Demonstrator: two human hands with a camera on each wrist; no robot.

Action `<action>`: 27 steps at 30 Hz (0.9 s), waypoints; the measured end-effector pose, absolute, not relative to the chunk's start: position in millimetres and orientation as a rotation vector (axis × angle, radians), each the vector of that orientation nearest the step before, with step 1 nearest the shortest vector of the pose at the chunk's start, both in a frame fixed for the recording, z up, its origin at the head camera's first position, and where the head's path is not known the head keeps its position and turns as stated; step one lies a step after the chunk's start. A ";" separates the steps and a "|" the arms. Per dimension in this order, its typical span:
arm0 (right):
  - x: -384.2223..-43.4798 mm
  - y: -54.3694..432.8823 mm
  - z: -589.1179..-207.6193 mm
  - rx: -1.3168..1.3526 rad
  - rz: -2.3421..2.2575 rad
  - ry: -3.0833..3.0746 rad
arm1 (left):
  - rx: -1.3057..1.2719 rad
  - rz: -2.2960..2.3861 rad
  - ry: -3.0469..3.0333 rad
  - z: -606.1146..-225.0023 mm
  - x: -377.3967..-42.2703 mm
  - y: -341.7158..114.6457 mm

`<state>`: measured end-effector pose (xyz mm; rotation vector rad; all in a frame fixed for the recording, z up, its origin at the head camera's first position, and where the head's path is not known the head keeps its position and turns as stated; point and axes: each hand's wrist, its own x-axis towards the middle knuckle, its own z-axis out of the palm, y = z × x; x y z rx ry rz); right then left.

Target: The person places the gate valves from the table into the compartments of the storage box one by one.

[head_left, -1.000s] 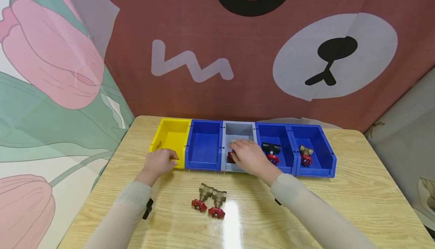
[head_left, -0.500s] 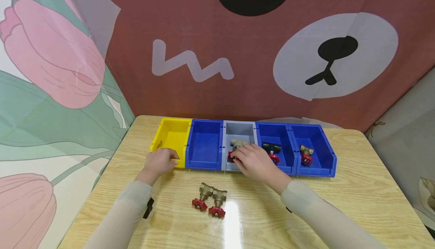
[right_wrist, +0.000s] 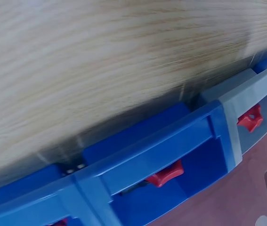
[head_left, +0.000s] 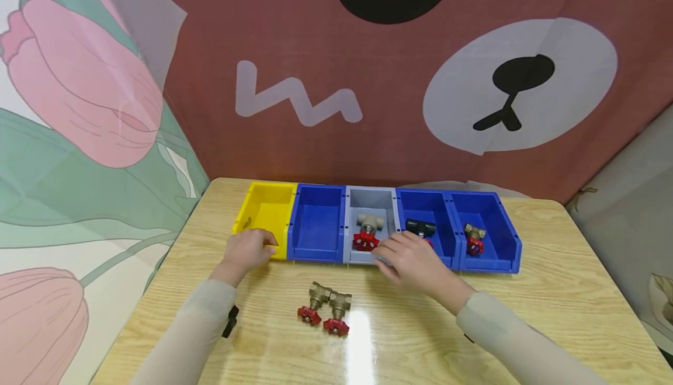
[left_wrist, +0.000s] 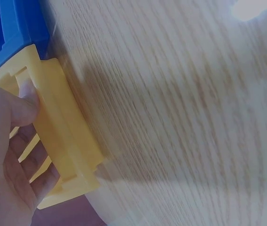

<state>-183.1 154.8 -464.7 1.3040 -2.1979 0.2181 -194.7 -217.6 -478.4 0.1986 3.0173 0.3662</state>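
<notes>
Nearest on the wooden table [head_left: 410, 344] lie two brass valves, the left one [head_left: 318, 295] and the right one [head_left: 339, 304], side by side, red handwheels toward the person. Just beyond, the left hand [head_left: 249, 252] has its thumb and fingers curled about the front rim of the yellow bin [head_left: 270, 210]; keeping that grip light should steady the row without tugging it. The right hand [head_left: 414, 261] hangs by the front of the grey bin [head_left: 370, 199], fingers loosely bent and holding nothing; whether it touches the rim I cannot tell. Inside the grey bin sits the pale valve [head_left: 370, 223], its red handwheel at the front. Past the right hand, the black valve [head_left: 420, 227] is in the inner right blue bin [head_left: 423, 201], partly hidden, and a small brass valve [head_left: 475, 233] is in the outer right blue bin [head_left: 475, 204]. To work well here, I would raise the right wrist enough to clear the low front walls, pinch a valve by its body rather than its handwheel, which may turn, and set it down gently. Behind everything hangs the printed curtain [head_left: 294, 154].
</notes>
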 end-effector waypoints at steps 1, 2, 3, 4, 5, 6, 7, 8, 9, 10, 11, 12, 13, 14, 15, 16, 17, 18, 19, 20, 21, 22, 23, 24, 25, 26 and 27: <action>-182.0 157.8 -465.2 1.296 0.226 -2.199 | 0.200 0.364 3.016 -478.8 -195.1 -217.4; -181.0 160.8 -465.7 1.288 0.231 -2.199 | 0.200 0.364 3.016 -478.9 -195.4 -217.1; -179.9 163.7 -466.0 1.281 0.237 -2.201 | 0.200 0.363 3.016 -478.9 -195.4 -216.9; -178.8 166.4 -466.2 1.273 0.241 -2.203 | 0.199 0.361 3.018 -478.9 -195.4 -216.7; -177.8 169.0 -466.6 1.265 0.244 -2.204 | 0.200 0.360 3.019 -478.7 -195.3 -216.6; -176.8 171.5 -467.0 1.261 0.252 -2.206 | 0.198 0.359 3.021 -478.5 -195.1 -216.6; -175.7 173.7 -467.3 1.253 0.252 -2.209 | 0.197 0.359 3.020 -478.5 -194.9 -216.6; -174.9 175.8 -467.6 1.246 0.253 -2.209 | 0.197 0.358 3.020 -478.1 -194.6 -216.5; -173.9 177.7 -467.8 1.238 0.250 -2.211 | 0.199 0.356 3.020 -478.1 -194.4 -216.7; -173.1 179.6 -468.1 1.233 0.250 -2.210 | 0.195 0.355 3.017 -478.1 -194.4 -216.7; -172.4 181.3 -468.5 1.229 0.251 -2.209 | 0.195 0.355 3.014 -477.9 -194.2 -216.6; -171.7 183.2 -469.1 1.224 0.251 -2.208 | 0.190 0.352 3.011 -477.8 -194.1 -216.6; -171.0 184.9 -469.4 1.219 0.250 -2.206 | 0.191 0.350 3.011 -477.7 -194.1 -216.7; -170.3 186.8 -469.8 1.214 0.252 -2.206 | 0.192 0.348 3.011 -477.3 -194.1 -216.7; -169.6 189.0 -470.3 1.209 0.256 -2.208 | 0.192 0.348 3.011 -477.5 -194.2 -216.7; -168.8 191.3 -470.8 1.205 0.260 -2.209 | 0.190 0.349 3.013 -477.6 -194.3 -216.7; -168.0 193.7 -471.4 1.198 0.260 -2.211 | 0.195 0.349 3.015 -477.4 -194.2 -216.6; -167.2 196.2 -471.9 1.189 0.258 -2.213 | 0.197 0.347 3.018 -477.5 -194.3 -216.5; -166.2 198.8 -472.2 1.181 0.259 -2.217 | 0.202 0.348 3.021 -477.8 -194.4 -216.5; -165.5 201.3 -472.7 1.172 0.258 -2.222 | 0.203 0.347 3.022 -478.1 -194.5 -216.5; -164.7 203.7 -473.0 1.163 0.262 -2.225 | 0.203 0.346 3.024 -478.3 -194.4 -216.5; -163.8 205.9 -473.2 1.154 0.262 -2.228 | 0.201 0.346 3.026 -478.3 -194.2 -216.4; -163.1 208.1 -473.4 1.142 0.266 -2.231 | 0.197 0.345 3.026 -478.5 -194.2 -216.3; -162.3 210.4 -473.5 1.130 0.270 -2.235 | 0.196 0.346 3.027 -478.7 -194.2 -216.3; -161.6 212.7 -473.7 1.120 0.274 -2.240 | 0.193 0.347 3.027 -478.7 -194.0 -216.1; -160.8 214.9 -473.9 1.110 0.275 -2.245 | 0.193 0.347 3.028 -478.7 -194.0 -215.9; -160.0 217.3 -474.1 1.102 0.277 -2.250 | 0.191 0.348 3.027 -478.6 -193.9 -215.5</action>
